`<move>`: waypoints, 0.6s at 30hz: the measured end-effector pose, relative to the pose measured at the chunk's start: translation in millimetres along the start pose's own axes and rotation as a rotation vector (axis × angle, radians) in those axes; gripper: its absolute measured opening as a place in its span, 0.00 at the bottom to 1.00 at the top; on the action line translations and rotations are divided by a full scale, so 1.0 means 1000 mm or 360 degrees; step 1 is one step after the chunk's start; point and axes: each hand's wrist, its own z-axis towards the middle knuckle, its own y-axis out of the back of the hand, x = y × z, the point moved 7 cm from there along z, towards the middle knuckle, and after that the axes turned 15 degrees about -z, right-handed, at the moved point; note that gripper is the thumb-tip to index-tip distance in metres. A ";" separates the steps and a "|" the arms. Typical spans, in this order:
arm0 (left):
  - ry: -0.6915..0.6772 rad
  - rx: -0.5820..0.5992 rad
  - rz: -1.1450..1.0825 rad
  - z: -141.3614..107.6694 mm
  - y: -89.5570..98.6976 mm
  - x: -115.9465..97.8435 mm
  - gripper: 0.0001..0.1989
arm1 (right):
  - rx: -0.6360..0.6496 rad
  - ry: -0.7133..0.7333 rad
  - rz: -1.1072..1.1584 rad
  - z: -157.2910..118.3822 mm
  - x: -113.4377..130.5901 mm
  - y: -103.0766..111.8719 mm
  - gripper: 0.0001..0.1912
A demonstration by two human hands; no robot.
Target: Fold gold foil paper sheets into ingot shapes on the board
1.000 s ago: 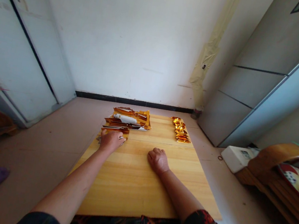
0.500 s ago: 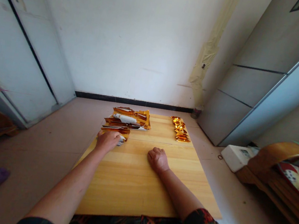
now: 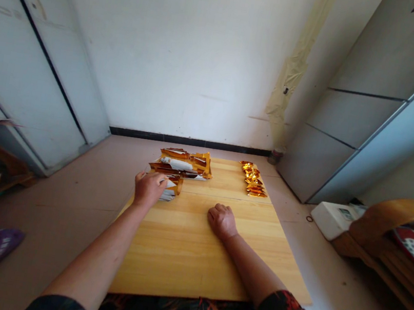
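White wall (image 3: 187, 53), wooden surface (image 3: 184, 255), shiny packets (image 3: 253, 180) by far-right corner, left hand (image 3: 149, 188) curled at creased wrappers (image 3: 179, 172), hold unclear, right hand (image 3: 223, 222) loosely fisted.

Left hand (image 3: 149, 189): we have drawn it toward the table's (image 3: 196, 252) left edge and a little upward or toward the far edge; we cannot tell which.
Nearest wrapper (image 3: 170, 192): more of its whitish face now shows to us, right of the hand.
Our view: turned slightly left, the table sitting farther right.
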 end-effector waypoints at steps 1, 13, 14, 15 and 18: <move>-0.0005 -0.0035 -0.0034 0.000 0.003 -0.001 0.13 | -0.0001 -0.0003 0.0002 0.000 0.000 0.000 0.12; -0.0436 -0.0383 -0.0395 -0.018 0.030 -0.054 0.15 | 0.0015 -0.0098 0.0152 0.000 -0.004 0.000 0.10; -0.0534 -0.0349 -0.0426 -0.027 0.024 -0.065 0.14 | -0.0005 -0.0140 0.0269 0.000 -0.007 -0.001 0.09; -0.0641 -0.0302 -0.0459 -0.037 0.017 -0.076 0.13 | -0.0021 -0.0210 0.0427 0.000 -0.012 -0.004 0.10; -0.0938 -0.0134 -0.0563 -0.069 -0.014 -0.103 0.12 | -0.0026 -0.0556 0.1091 -0.003 -0.032 -0.018 0.14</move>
